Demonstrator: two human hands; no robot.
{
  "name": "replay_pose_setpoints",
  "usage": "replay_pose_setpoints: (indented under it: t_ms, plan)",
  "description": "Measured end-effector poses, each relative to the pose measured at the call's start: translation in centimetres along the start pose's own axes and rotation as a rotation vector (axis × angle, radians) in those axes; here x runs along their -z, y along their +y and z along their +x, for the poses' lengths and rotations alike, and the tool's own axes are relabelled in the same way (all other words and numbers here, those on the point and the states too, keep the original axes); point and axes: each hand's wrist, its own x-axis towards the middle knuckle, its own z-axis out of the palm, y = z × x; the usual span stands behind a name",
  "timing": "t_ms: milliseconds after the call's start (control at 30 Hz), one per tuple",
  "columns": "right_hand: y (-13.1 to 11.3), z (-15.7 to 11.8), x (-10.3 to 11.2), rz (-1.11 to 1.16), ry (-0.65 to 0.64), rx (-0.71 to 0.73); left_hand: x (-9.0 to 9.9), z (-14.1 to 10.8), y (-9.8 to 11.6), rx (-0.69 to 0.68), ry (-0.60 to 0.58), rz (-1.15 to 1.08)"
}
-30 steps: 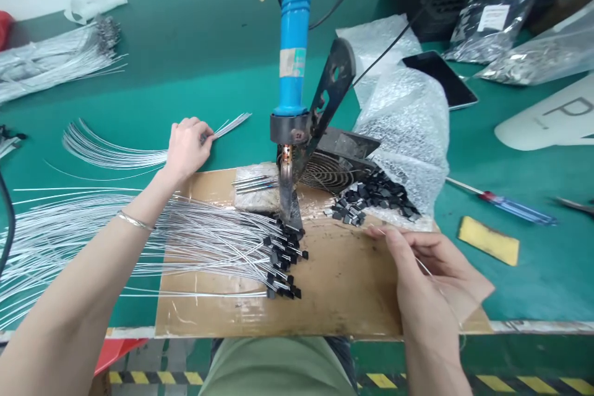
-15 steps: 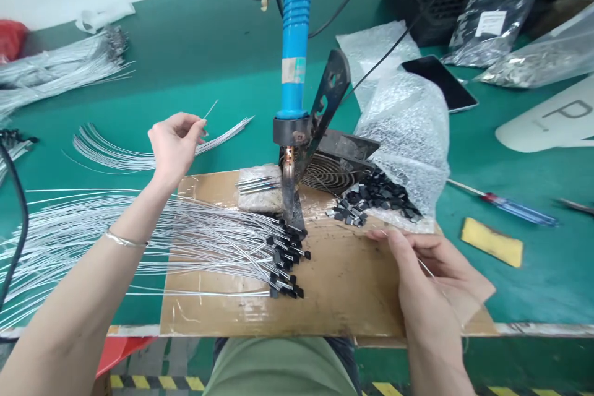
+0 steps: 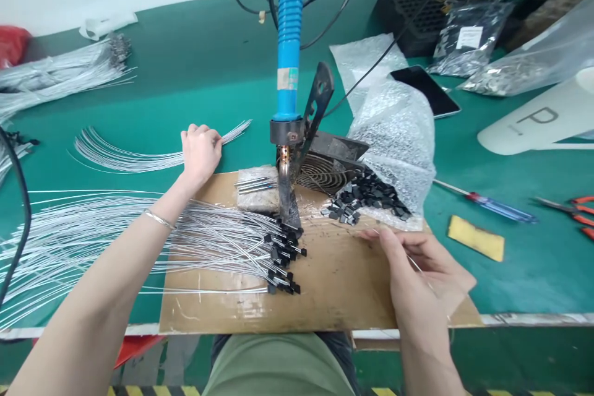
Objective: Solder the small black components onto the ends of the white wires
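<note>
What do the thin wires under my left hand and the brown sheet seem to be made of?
Wires: possibly plastic-coated, from their smooth, silvery-white look; cores unclear. Brown sheet: likely cardboard by its tan colour, glossy where glare suggests a clear film.

The left hand (image 3: 200, 150) and the right hand (image 3: 415, 269) are both bare, and so are the forearms (image 3: 99, 297). Around the left wrist there is a thin, silver-coloured bracelet (image 3: 159, 219). The clothing (image 3: 278, 365) is plain soft green, with dark cloth (image 3: 341, 346) at its sides.

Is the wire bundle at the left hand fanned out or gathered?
Partly both: the wire bundle fans out at its left end but narrows near the left hand.
</note>
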Motion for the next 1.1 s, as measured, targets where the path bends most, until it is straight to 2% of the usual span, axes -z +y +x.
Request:
replay_pose_setpoints:
  t_ms: [167, 300, 500, 833, 967, 1100]
  plan:
    - [-0.1, 0.1, 0.0, 0.009, -0.007, -0.004, 1.2, 0.4, 0.1, 0.022, 0.083, -0.087]
    - [-0.2, 0.0, 0.0, 0.015, -0.008, 0.006, 3.2, 0.5, 0.4, 0.039, 0.193, -0.248]
    - [-0.3, -0.1, -0.2, 0.017, -0.007, -0.017, 6.3, -0.1, 1.0, 0.0, 0.263, -0.457]
    - [0.0, -0.3, 0.0, 0.013, -0.014, 0.001, 6.2, -0.5, 1.8, -0.002, 0.33, -0.616]
    - [0.1, -0.2, 0.1, 0.009, -0.016, 0.018, 7.2, -0.9, 2.8, 0.002, 0.334, -0.639]
    - [0.0, -0.3, 0.1, 0.011, -0.022, 0.017, 9.3, -2.6, 4.8, -0.018, 0.318, -0.601]
